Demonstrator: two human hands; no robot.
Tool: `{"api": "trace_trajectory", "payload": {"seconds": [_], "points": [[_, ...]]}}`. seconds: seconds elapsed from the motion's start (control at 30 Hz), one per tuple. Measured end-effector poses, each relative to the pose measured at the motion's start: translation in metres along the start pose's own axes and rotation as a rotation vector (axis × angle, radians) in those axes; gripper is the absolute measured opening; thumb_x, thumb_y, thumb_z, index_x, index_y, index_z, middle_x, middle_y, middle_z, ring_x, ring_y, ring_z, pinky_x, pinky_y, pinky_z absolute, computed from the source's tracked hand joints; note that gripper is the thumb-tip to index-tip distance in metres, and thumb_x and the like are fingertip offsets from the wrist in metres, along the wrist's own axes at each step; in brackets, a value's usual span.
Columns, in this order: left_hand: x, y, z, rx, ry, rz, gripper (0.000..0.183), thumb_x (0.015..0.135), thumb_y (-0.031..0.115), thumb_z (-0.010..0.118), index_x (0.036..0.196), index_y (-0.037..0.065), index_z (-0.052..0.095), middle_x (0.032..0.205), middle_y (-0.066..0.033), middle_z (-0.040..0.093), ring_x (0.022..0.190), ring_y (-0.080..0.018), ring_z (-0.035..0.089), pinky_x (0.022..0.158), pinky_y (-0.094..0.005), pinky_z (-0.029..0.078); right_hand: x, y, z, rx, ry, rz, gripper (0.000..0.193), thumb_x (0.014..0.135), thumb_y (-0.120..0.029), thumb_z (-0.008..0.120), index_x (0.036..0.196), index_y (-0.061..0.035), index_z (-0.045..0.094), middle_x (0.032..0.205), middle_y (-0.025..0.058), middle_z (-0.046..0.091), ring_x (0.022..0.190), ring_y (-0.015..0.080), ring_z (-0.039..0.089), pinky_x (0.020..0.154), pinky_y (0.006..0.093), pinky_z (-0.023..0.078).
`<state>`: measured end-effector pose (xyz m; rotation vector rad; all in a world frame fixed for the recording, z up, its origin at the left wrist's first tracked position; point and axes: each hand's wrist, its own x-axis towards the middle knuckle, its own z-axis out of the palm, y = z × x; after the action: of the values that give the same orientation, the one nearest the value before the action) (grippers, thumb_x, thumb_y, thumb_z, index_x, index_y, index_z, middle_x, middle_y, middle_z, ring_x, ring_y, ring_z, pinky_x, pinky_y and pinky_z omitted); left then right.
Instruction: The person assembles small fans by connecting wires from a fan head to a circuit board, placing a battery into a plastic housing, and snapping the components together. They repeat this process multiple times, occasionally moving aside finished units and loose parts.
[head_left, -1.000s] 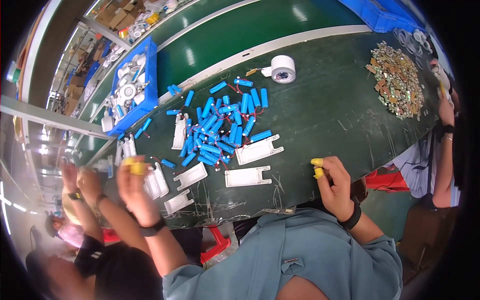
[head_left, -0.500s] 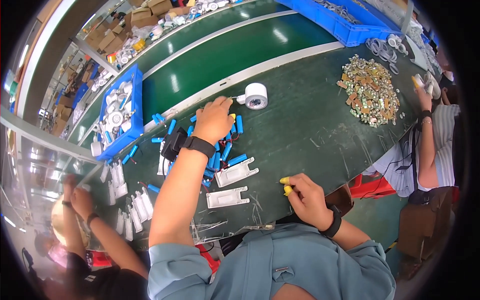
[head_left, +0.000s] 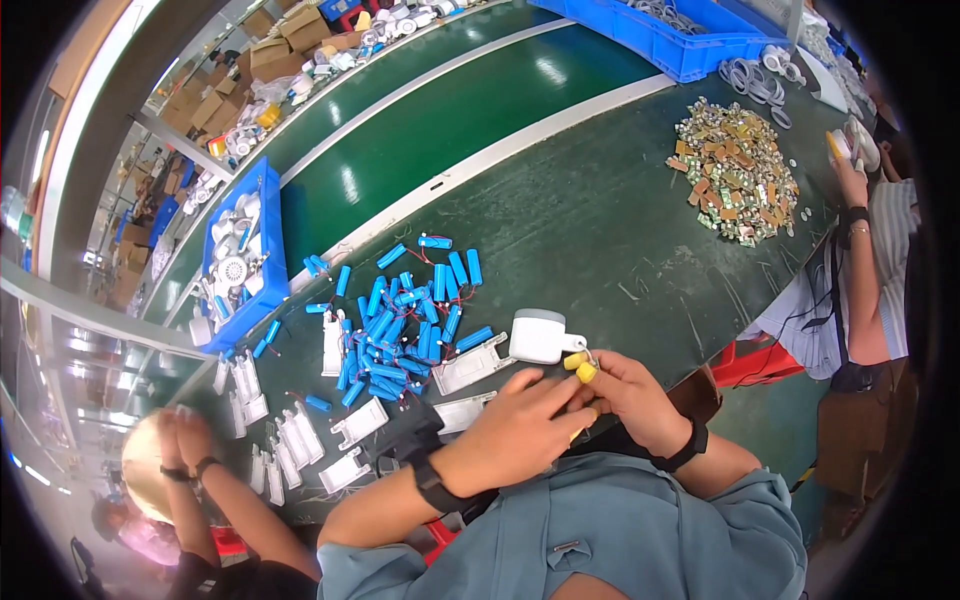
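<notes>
A white, drum-shaped device [head_left: 537,337] with a grey rim and a small side tab is close in front of me, over the near part of the bench. My right hand [head_left: 637,402] pinches at that tab between finger and thumb, both in yellow finger covers. A thin ring or wire shows at the tab. My left hand [head_left: 525,425] is curled beside it, its fingertips meeting the right hand's; what they hold is hidden. White plastic casings [head_left: 472,366] lie left of the device. Beyond them spreads a heap of blue cylindrical batteries [head_left: 380,330] with thin wires.
A blue crate [head_left: 275,230] of white parts stands at left. Small circuit boards [head_left: 735,170] are piled at right, near grey rings [head_left: 755,82] and another blue crate [head_left: 690,50]. A green conveyor [head_left: 440,110] runs behind. Co-workers' hands [head_left: 185,440] show at left, another's [head_left: 850,180] at right.
My left hand has drawn back from the batteries to meet my right hand. The white device has come from the bench's far side to close in front of me, now pinched at its tab.
</notes>
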<state>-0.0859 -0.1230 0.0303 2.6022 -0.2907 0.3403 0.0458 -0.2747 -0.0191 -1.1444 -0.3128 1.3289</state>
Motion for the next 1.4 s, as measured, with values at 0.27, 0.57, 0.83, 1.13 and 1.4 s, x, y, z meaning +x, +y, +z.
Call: {"api": "trace_trajectory", "payload": {"seconds": [0.27, 0.57, 0.83, 1.13, 1.4], "points": [[0.006, -0.136, -0.022, 0.454, 0.131, -0.515, 0.024, 0.077, 0.019, 0.073, 0.095, 0.004, 0.071, 0.092, -0.0150, 0.063, 0.093, -0.0342, 0.060, 0.077, -0.0465, 0.046, -0.014, 0.006, -0.003, -0.290, 0.231, -0.171, 0.020, 0.102, -0.010, 0.043, 0.114, 0.0005, 0.056, 0.096, 0.0105, 0.067, 0.078, 0.0156, 0.069, 0.061, 0.0254, 0.055], [0.011, -0.137, -0.039, 0.093, 0.292, -0.412, 0.014, 0.079, 0.010, 0.065, 0.086, -0.001, 0.068, 0.085, -0.0205, 0.063, 0.083, -0.0381, 0.061, 0.072, -0.0465, 0.049, -0.021, -0.006, -0.021, 0.169, -0.021, 0.099, 0.019, 0.102, -0.017, 0.049, 0.109, -0.0002, 0.057, 0.088, 0.0081, 0.067, 0.074, 0.0163, 0.068, 0.057, 0.0255, 0.054], [-0.095, -0.029, -0.085, -0.170, 0.144, -0.778, 0.027, 0.086, 0.002, 0.070, 0.110, 0.001, 0.060, 0.099, -0.0096, 0.065, 0.088, -0.0194, 0.065, 0.078, -0.0299, 0.052, -0.027, 0.003, -0.012, 0.292, -0.124, 0.001, 0.024, 0.104, -0.018, 0.050, 0.119, -0.0004, 0.057, 0.100, 0.0088, 0.066, 0.093, 0.0213, 0.068, 0.079, 0.0309, 0.058], [-0.104, 0.000, 0.008, 0.402, 0.022, -0.421, 0.051, 0.072, 0.007, 0.067, 0.122, 0.005, 0.060, 0.124, -0.0124, 0.056, 0.116, -0.0344, 0.051, 0.100, -0.0489, 0.039, -0.017, 0.014, 0.004, 0.134, -0.041, -0.168, 0.024, 0.104, -0.018, 0.051, 0.119, -0.0013, 0.060, 0.106, 0.0094, 0.066, 0.104, 0.0216, 0.066, 0.090, 0.0355, 0.055], [-0.121, 0.021, 0.024, 0.299, 0.030, -0.515, 0.059, 0.076, 0.022, 0.073, 0.129, 0.004, 0.055, 0.124, -0.0147, 0.054, 0.117, -0.0325, 0.051, 0.104, -0.0543, 0.035, -0.012, 0.017, -0.001, 0.063, 0.000, -0.108, 0.022, 0.103, -0.018, 0.053, 0.114, -0.0007, 0.062, 0.099, 0.0082, 0.067, 0.093, 0.0174, 0.066, 0.080, 0.0313, 0.055]]}}
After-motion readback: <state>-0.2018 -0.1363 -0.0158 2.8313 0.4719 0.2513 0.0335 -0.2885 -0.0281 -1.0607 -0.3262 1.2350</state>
